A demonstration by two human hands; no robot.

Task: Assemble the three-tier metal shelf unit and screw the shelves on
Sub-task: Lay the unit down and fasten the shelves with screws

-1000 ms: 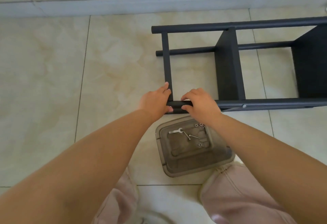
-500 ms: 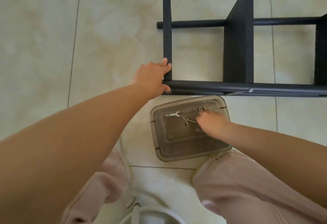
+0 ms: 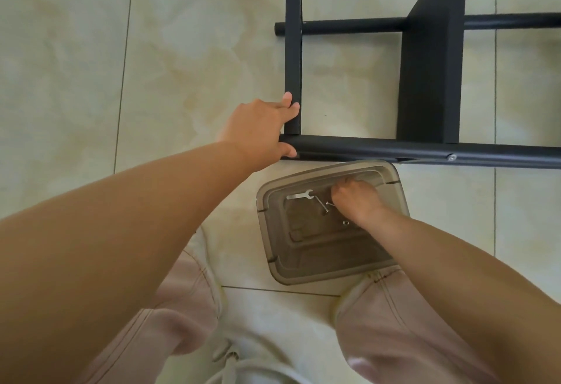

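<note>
Head: left hand point(image 3: 258, 128) grips frame point(image 3: 364, 145), right hand point(image 3: 355, 201) in tray point(image 3: 397, 183).

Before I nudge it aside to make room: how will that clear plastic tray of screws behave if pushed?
The tray looks thin and light, so it probably slides easily on the glossy tiles. Its loose wrench and screws would likely skitter and rattle.

Home interior, glossy cream marble-look floor tiles point(image 3: 188, 49) with grout lines, flat-pack shelf frame point(image 3: 431, 58) on floor

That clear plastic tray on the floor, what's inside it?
The tray holds a small flat wrench, a hex key and a nut. The right hand covers whatever lies beneath it.
</note>
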